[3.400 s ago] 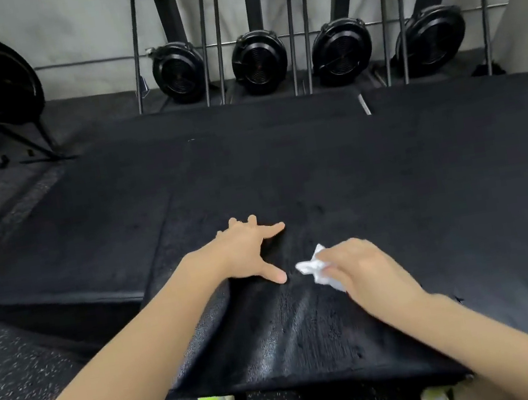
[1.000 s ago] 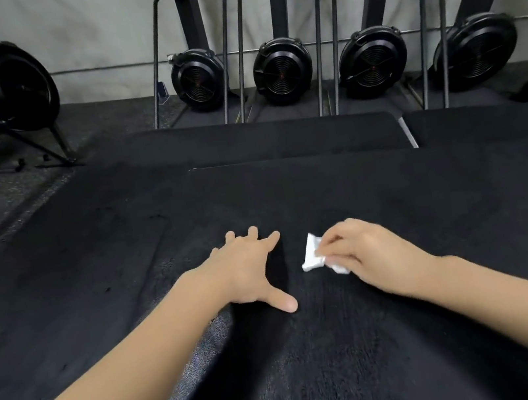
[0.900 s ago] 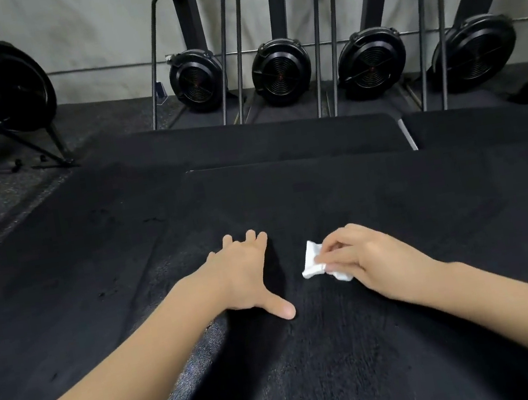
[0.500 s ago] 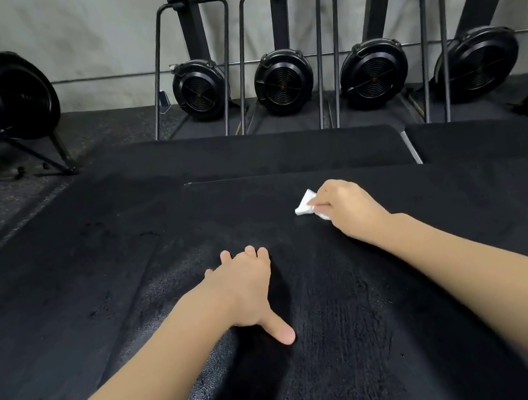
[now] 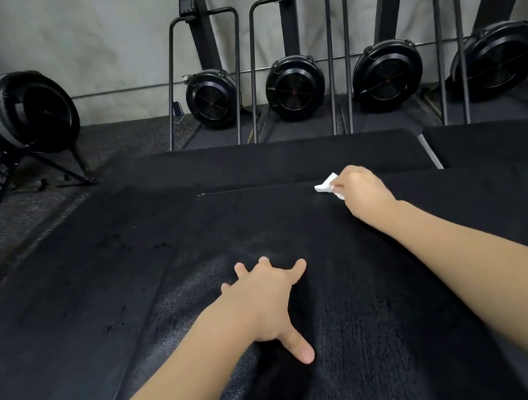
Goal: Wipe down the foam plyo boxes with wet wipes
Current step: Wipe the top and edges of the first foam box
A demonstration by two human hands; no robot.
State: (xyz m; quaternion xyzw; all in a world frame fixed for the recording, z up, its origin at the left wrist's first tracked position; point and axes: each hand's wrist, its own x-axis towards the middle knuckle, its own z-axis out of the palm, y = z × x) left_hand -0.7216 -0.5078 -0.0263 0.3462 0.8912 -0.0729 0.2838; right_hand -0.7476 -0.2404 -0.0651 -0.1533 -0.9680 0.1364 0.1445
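A large black foam plyo box (image 5: 395, 317) fills the foreground, its top textured and faintly shiny where it is damp. My left hand (image 5: 266, 298) lies flat on that top with fingers spread, pressing down near the middle. My right hand (image 5: 359, 190) reaches to the box's far edge and grips a crumpled white wet wipe (image 5: 326, 186) against the surface. A lower black box (image 5: 50, 320) adjoins on the left, and another (image 5: 267, 161) lies behind.
Several upright black rowing machines with round fan housings (image 5: 294, 86) lean against the grey wall behind the boxes. Another rower (image 5: 27, 112) stands on the speckled floor at left. A further black box (image 5: 505, 137) sits at the far right.
My right hand has slid the wipe away from me, from beside my left hand to the box's far edge. My left hand stays pressed on the top.
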